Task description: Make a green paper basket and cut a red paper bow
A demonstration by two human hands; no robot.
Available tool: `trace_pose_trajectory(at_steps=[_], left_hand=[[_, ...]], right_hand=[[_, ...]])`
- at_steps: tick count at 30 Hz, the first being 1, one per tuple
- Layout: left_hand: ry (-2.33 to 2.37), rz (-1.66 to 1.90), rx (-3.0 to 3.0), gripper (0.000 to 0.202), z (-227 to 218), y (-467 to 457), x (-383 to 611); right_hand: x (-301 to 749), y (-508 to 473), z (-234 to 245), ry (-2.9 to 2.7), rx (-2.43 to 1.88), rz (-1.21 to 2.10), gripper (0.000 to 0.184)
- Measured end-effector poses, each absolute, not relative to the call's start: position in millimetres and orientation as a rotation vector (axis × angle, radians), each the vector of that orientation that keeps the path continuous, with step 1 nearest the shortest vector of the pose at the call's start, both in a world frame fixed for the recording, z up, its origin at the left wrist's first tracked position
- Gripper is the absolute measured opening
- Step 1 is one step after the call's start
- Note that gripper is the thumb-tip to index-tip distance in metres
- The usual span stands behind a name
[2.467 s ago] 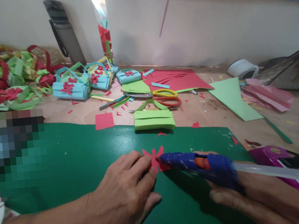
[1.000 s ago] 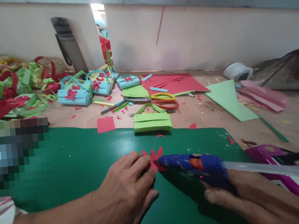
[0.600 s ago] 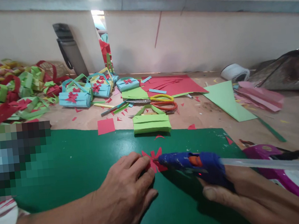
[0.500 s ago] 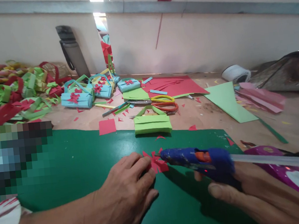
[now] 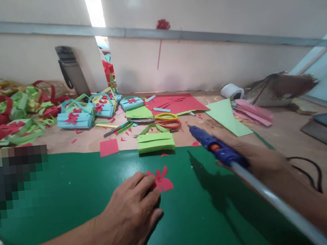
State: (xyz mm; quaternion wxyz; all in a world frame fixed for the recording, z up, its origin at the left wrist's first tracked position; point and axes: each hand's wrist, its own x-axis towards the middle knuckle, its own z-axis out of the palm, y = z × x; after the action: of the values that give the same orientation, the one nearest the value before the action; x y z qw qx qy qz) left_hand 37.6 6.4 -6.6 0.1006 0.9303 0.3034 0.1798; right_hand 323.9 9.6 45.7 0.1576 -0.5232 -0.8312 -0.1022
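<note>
My left hand (image 5: pixel 135 208) rests on the green mat (image 5: pixel 71 185), its bent fingertips pinning the left petals of a red paper flower (image 5: pixel 164 183). A small glossy spot shows at the flower's centre. My right hand (image 5: pixel 249 154) is wrapped round a blue glue gun (image 5: pixel 220 147) with a long clear glue stick out of its back. The nozzle points away to the upper left, raised above the mat and apart from the flower. Just beyond the flower sits a light green paper purse (image 5: pixel 155 142) with a strap.
Behind lie scissors (image 5: pixel 167 122), a red paper square (image 5: pixel 109 147), red sheets (image 5: pixel 179 102) and blue paper purses (image 5: pixel 75 120) with red flowers. A grey bottle (image 5: pixel 73 71) stands by the wall. Paper pieces (image 5: pixel 14 110) heap at left; a black cable (image 5: pixel 315 165) curves at right.
The glue gun has lifted off the flower's centre and swung up and to the right. My left hand keeps its hold on the flower. The view has shifted slightly.
</note>
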Motion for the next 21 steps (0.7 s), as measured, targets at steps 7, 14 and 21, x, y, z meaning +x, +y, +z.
trace_pose_trajectory(at_steps=[7, 14, 21], left_hand=[[0.813, 0.602, 2.788, 0.016, -5.0, 7.2, 37.6], [0.825, 0.525, 2.735, 0.017, -6.1, 7.2, 35.0], [0.794, 0.524, 2.727, 0.02, -4.5, 7.7, 35.1]], right_hand=[[323.0, 36.5, 29.1, -2.581, -1.445, -1.242, 0.05], [315.2, 55.0, 19.2, -2.738, -1.554, -1.408, 0.049], [314.9, 47.3, 40.3, -2.8, -1.605, -0.99, 0.047]])
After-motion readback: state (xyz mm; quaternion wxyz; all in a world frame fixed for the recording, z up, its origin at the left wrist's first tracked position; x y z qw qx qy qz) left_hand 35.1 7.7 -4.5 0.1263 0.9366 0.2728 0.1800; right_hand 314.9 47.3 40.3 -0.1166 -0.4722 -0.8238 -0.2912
